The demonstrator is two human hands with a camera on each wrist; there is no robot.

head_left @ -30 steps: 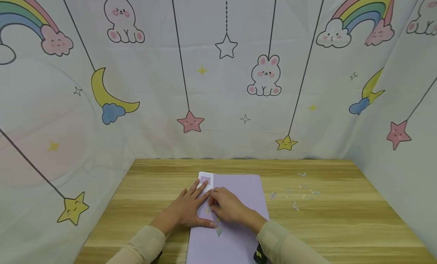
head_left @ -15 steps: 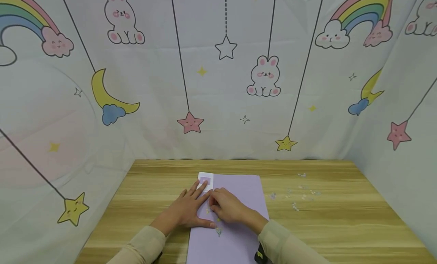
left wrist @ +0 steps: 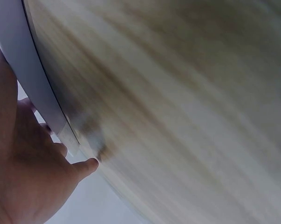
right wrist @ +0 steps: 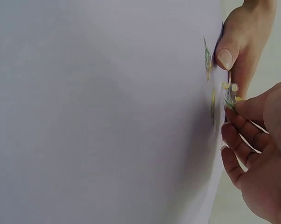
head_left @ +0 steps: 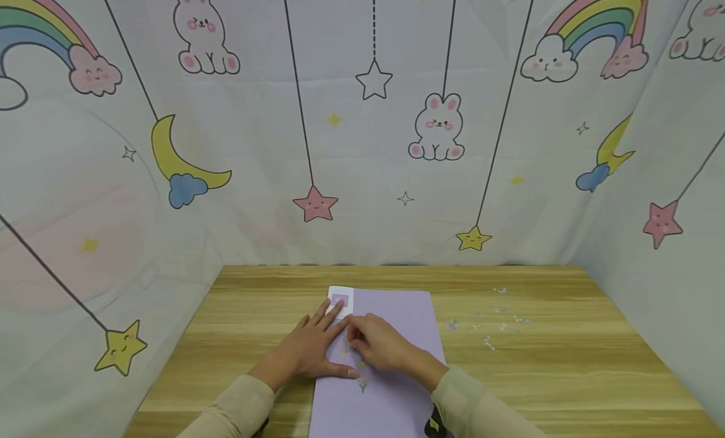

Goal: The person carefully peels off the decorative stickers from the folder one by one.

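Note:
A lavender sheet (head_left: 396,318) lies on the wooden table (head_left: 566,375). My left hand (head_left: 310,347) rests flat on the sheet's left edge, fingers straight and reaching toward a white label (head_left: 341,299) at its top-left corner. My right hand (head_left: 354,343) sits just right of it with curled fingers. In the right wrist view the right hand (right wrist: 236,105) pinches a small flower sticker (right wrist: 230,100) at the lavender sheet (right wrist: 98,112). The left thumb (right wrist: 229,51) presses the paper beside other small stickers (right wrist: 208,60). The left wrist view shows the left hand (left wrist: 33,186) and blurred table wood (left wrist: 177,93).
Several small loose stickers (head_left: 498,325) are scattered on the table right of the sheet. A printed fabric backdrop (head_left: 362,142) encloses the table at the back and both sides. A small black object (head_left: 433,425) shows at my right sleeve.

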